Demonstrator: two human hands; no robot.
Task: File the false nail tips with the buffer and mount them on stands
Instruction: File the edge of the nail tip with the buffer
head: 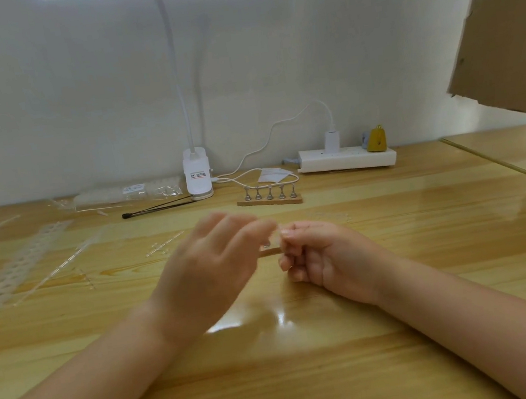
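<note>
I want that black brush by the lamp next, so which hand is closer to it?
Left. The left hand is just in front of the black brush, slightly to its right; the right hand is farther right, across from the left.

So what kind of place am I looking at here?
Probably a home desk used for nail craft: a wooden table against a plain wall, a clip-on lamp, a row of nail stands and a power strip.
</note>
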